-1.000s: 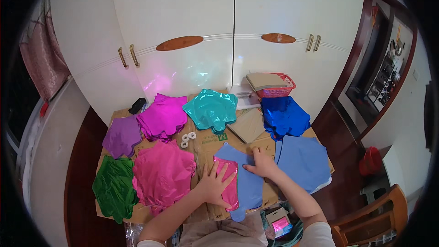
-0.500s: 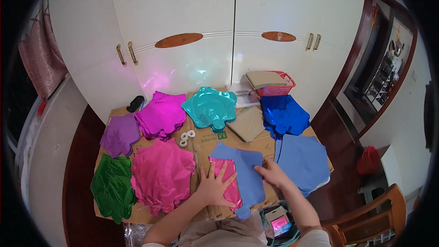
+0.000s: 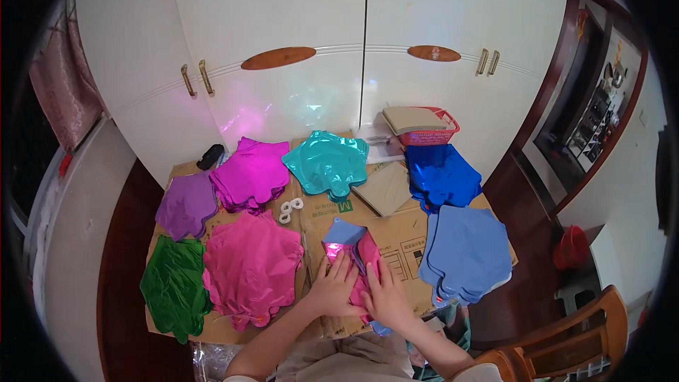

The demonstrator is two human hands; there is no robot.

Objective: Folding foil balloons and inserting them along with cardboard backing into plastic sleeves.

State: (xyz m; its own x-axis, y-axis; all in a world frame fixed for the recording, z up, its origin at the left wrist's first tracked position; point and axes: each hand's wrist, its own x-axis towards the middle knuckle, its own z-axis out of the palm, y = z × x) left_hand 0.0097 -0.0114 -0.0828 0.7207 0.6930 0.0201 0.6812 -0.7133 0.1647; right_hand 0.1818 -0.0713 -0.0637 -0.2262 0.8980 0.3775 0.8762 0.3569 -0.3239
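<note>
Here, the left hand (image 3: 332, 288) and right hand (image 3: 385, 301) lie flat and open, pressing the folded pink and blue balloon (image 3: 353, 247) onto the cardboard (image 3: 396, 230).

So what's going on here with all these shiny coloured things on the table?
A person is pressing both hands, left hand and right hand, flat on a small folded stack of pink and light blue foil balloons lying on cardboard. Around it lie flat piles in green, pink, purple, magenta, teal, dark blue and light blue.
</note>
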